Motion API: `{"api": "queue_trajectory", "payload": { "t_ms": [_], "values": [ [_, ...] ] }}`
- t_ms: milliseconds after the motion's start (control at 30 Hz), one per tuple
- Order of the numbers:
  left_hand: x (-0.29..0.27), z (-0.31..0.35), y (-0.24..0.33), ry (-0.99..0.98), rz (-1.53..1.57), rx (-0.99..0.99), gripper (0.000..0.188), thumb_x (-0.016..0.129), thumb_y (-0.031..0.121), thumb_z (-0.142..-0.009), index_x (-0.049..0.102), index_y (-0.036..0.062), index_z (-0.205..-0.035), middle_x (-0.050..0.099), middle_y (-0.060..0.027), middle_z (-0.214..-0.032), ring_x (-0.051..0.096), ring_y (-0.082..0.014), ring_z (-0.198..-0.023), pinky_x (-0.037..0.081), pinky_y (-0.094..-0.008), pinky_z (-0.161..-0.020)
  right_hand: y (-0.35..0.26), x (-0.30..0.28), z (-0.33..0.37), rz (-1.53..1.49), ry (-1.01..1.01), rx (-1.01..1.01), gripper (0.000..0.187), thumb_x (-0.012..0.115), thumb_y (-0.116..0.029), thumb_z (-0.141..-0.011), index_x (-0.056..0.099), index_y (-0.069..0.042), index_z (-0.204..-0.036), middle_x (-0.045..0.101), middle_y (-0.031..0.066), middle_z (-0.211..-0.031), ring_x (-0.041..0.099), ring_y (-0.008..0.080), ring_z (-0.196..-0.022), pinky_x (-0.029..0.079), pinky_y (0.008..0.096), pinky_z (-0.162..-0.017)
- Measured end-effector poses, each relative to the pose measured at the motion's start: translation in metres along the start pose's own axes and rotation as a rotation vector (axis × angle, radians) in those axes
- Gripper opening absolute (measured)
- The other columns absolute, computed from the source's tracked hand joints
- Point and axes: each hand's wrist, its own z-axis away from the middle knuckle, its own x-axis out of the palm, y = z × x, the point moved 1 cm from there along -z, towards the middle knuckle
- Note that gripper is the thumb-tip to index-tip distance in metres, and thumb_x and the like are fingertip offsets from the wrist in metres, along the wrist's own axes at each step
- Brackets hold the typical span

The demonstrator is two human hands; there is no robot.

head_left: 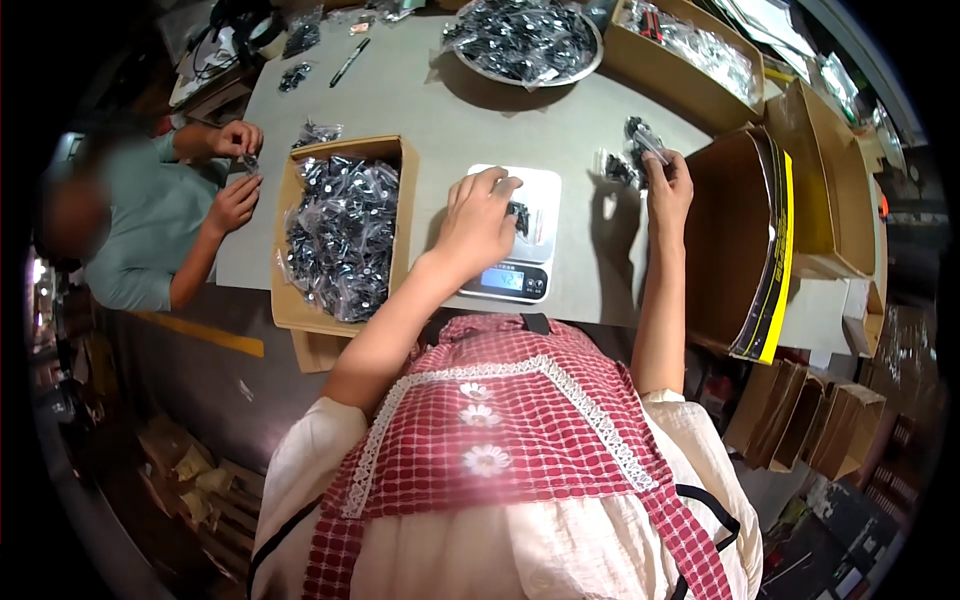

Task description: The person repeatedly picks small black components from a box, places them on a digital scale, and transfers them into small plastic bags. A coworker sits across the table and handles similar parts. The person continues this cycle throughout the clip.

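My left hand (476, 221) reaches over a white digital scale (548, 190) with a lit display, its fingers bent round a small clear bag of black parts (521, 218) on the weighing plate. Part of that bag is hidden under the fingers. Farther right, my right hand (668, 182) pinches another small clear bag of black parts (650, 146) just above the tabletop. Beside it lie more bagged black parts (617, 170). To the left of the scale stands a cardboard box (405, 190) full of such bags.
A co-worker (150, 220) handles a small item at the table's left edge. A metal bowl (535, 82) heaped with bagged black parts stands at the back. Cardboard boxes (730, 225) line the right side, one with packaged items behind. A black pen (349, 62) lies at back left.
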Motion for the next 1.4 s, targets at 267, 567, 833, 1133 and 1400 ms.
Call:
{"api": "queue_trajectory", "payload": {
  "t_ms": [267,567,833,1133,1400],
  "values": [
    [0.013,-0.005,-0.005,-0.133,-0.091,-0.058,0.040,0.067,0.010,-0.084,0.064,0.0020,-0.123,0.063,-0.0160,-0.113,0.060,-0.0334,-0.108,0.050,-0.0417,-0.095,-0.052,0.021,0.058,-0.292,-0.485,0.400,0.023,0.067,-0.017,-0.100,0.067,-0.002,-0.117,0.069,0.0034,-0.095,0.064,0.0084,-0.080,0.052,0.0246,-0.067],
    [-0.049,0.010,-0.038,0.150,1.658,-0.765,0.033,0.049,0.015,-0.095,0.065,0.0007,-0.119,0.069,-0.0093,-0.107,0.066,-0.0194,-0.102,0.056,-0.0379,-0.085,0.000,0.022,0.056,1.061,-0.226,-0.505,0.047,0.074,-0.026,-0.088,0.062,-0.006,-0.129,0.062,0.0232,-0.126,0.059,0.0400,-0.115,0.048,0.0484,-0.099],
    [-0.030,0.015,-0.036,0.060,1.431,-0.762,0.028,0.058,0.027,-0.102,0.071,0.0020,-0.102,0.066,-0.0004,-0.077,0.058,-0.0071,-0.064,0.045,-0.0205,-0.057,0.010,0.015,0.030,0.948,-0.169,-0.467,0.041,0.067,-0.011,-0.085,0.064,-0.009,-0.126,0.059,0.0174,-0.130,0.056,0.0390,-0.117,0.045,0.0509,-0.098],
    [-0.011,0.016,-0.007,0.073,0.853,-0.475,0.027,0.067,0.011,-0.094,0.068,0.0028,-0.120,0.072,-0.0043,-0.093,0.055,-0.0043,-0.068,0.046,-0.0213,-0.063,0.011,0.012,0.049,1.006,-0.264,-0.318,0.033,0.068,-0.006,-0.079,0.063,-0.007,-0.112,0.060,0.0187,-0.130,0.055,0.0379,-0.121,0.043,0.0512,-0.101],
    [0.006,0.017,0.015,-0.029,0.176,-0.266,0.059,0.077,0.024,-0.084,0.059,0.0097,-0.138,0.059,-0.0179,-0.130,0.067,-0.0344,-0.104,0.056,-0.0438,-0.086,-0.010,-0.008,0.080,0.130,-0.201,0.188,0.031,0.079,-0.018,-0.086,0.063,0.001,-0.104,0.065,0.0050,-0.079,0.058,0.0118,-0.065,0.047,0.0281,-0.060]
  ]
}}
